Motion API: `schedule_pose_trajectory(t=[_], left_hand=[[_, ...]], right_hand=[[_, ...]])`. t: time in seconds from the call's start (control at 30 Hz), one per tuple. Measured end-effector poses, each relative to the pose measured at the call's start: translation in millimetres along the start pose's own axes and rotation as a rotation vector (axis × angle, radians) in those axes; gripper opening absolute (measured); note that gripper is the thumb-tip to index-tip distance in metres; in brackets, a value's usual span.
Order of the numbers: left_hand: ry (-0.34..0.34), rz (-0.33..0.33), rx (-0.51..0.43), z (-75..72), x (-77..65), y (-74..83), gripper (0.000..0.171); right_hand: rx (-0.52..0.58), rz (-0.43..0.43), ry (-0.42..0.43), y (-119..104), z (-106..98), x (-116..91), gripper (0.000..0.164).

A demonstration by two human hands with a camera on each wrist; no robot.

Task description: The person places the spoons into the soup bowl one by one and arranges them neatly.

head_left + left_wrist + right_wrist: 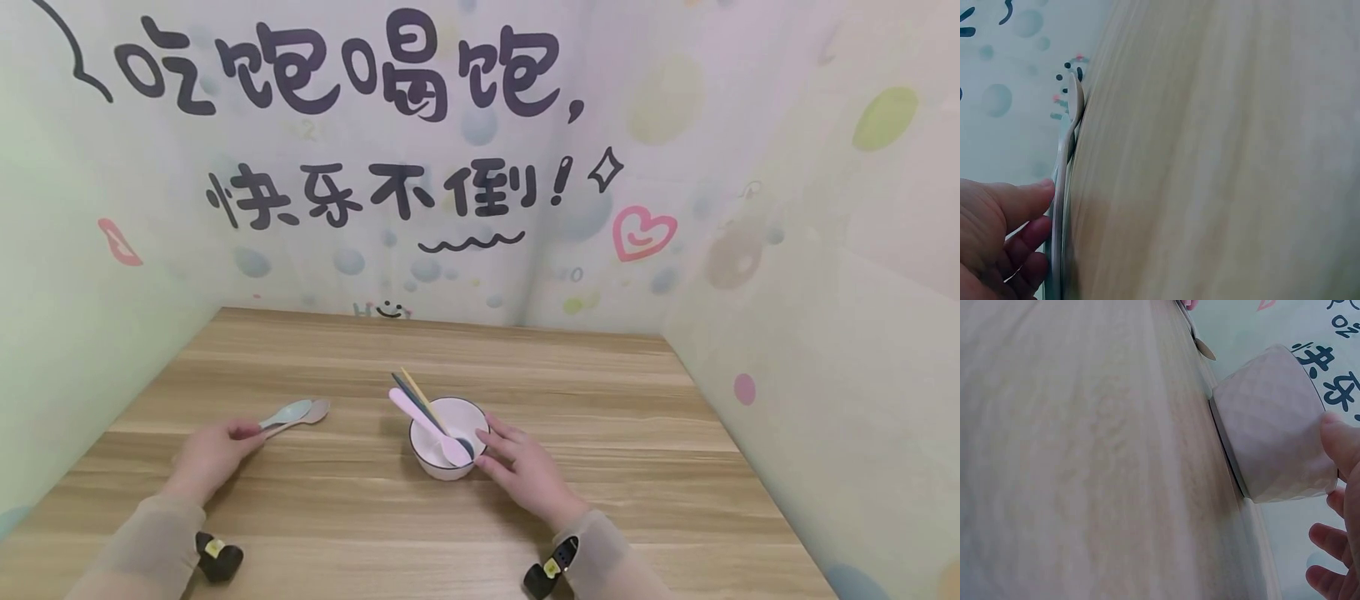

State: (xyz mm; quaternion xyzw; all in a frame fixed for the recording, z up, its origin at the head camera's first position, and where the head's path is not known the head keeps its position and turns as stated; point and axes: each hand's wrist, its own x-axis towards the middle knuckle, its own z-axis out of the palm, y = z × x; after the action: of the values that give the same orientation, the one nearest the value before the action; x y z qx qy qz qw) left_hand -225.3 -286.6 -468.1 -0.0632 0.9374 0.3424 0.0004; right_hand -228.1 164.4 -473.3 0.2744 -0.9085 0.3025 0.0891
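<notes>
My left hand [213, 454] pinches the handle ends of two spoons lying side by side at the left of the table, a light blue spoon [291, 412] and a pale pinkish spoon [318, 412]. In the left wrist view, their handles run along the thumb and fingertips. My right hand [528, 471] holds the right rim of a white bowl [442, 472] with a dark rim, standing upright near the middle. Several utensils lean in it: a pink spoon [408, 404], a dark blue utensil [406, 387] and a thin yellowish stick [417, 388]. The right wrist view shows the bowl's faceted side [1272, 431].
A wood-grain table [360, 533] lies under everything. Printed wall sheets [525, 283] with lettering and coloured dots close it in at the back and on both sides. Each wrist carries a small black camera [219, 560] on a strap.
</notes>
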Motion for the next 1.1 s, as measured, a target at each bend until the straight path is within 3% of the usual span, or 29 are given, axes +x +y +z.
schedule_pose_trajectory(t=[0.2,0.4,0.77,1.1], left_hand=[[-0.023,-0.014,0.091,-1.0,1.2,-1.3,0.042],[-0.008,0.022,0.151,-0.7,0.8,-1.1,0.034],[0.005,0.047,0.163,1.1,-2.4,-0.5,0.038],[-0.022,0.029,0.14,-0.3,-3.6,2.7,0.034]], right_hand=[[0.002,0.002,-0.002,-0.2,0.1,0.3,0.049],[0.002,0.004,0.003,-1.0,0.3,0.1,0.047],[0.002,-0.006,0.008,0.6,1.0,0.0,0.045],[0.002,-0.002,0.001,0.5,0.2,0.3,0.046]])
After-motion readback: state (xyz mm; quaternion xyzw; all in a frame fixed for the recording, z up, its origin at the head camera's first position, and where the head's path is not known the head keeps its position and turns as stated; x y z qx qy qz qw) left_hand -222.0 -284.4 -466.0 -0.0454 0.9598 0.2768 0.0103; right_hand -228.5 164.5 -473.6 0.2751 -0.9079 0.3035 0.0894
